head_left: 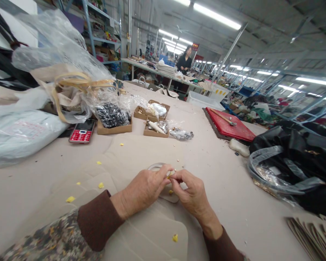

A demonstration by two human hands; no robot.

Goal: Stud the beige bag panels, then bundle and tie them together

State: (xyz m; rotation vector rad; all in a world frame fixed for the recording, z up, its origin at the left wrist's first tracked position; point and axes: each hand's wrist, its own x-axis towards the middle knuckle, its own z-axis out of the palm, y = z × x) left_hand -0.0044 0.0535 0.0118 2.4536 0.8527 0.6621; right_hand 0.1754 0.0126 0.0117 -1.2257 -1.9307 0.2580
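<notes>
My left hand (148, 186) is closed, thumb and fingers pinching a thin pale strap (155, 165) that curves behind the knuckles. Its fingertips meet those of my right hand (190, 190), which is also closed in a pinch. A speck of yellow and a small shiny bit show at the meeting fingertips; what the right fingers grip is too small to make out. Beneath both hands lie overlapping beige panels (152, 232) with rounded corners. Yellow scraps (70, 199) are scattered over them. Tiny metal studs (178, 160) lie just beyond my fingers.
Small cardboard boxes (156, 135) of metal parts stand ahead, near a red phone (82, 132). Bagged goods (24, 136) crowd the left. A hammer (224, 117) rests on a red board (233, 127); black bags (301, 163) lie right. A person (184, 61) stands at a far table.
</notes>
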